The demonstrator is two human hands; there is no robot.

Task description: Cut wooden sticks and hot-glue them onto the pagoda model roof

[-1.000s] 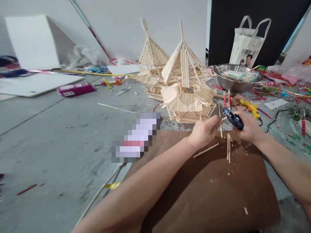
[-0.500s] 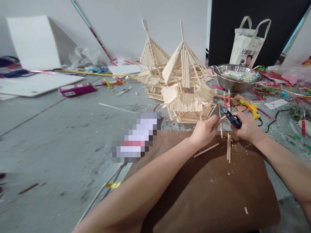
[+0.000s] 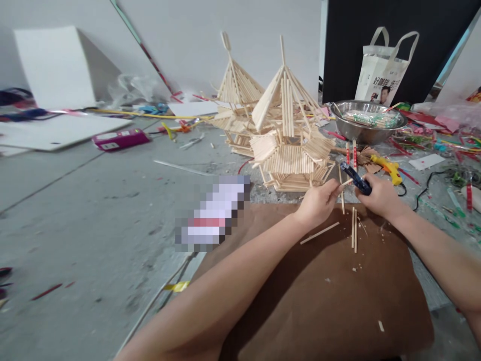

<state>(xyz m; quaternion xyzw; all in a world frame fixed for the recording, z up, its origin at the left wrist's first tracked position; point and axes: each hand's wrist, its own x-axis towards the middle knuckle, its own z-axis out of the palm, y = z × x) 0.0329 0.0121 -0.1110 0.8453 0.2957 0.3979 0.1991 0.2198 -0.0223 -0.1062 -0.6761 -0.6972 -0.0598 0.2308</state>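
Over the far edge of the brown sheet [image 3: 361,316], the left hand [image 3: 317,204] pinches a short stick [image 3: 345,182] in narrowed fingers, and the right hand [image 3: 383,199] is closed around the handles of a pair of dark blue pliers [image 3: 361,185]. The stick's free end meets the pliers, though whether the tool bites it I cannot tell. On the brown sheet lie two sticks [image 3: 353,230] side by side, a slanting stick [image 3: 319,233] and pale crumbs. Just beyond the sheet stands the front stick house [image 3: 291,159], with the rear stick house [image 3: 240,85] behind it. Past the sheet's far right are two red-banded sticks [image 3: 351,154], the bands' print too small to read, a yellow glue gun [image 3: 389,169], and a steel bowl [image 3: 366,134] holding clear packets with green print, also unreadable. Farther beyond the sheet, a white carrier bag [image 3: 381,75] bears large dark Chinese characters, the first seemingly 好咖啡, the rest unclear, above a small printed figure. At the sheet's left edge, a phone [image 3: 216,210] is pixelated, so its screen gives no words; well left of the sheet, a purple box [image 3: 122,139] carries white labels too small to read
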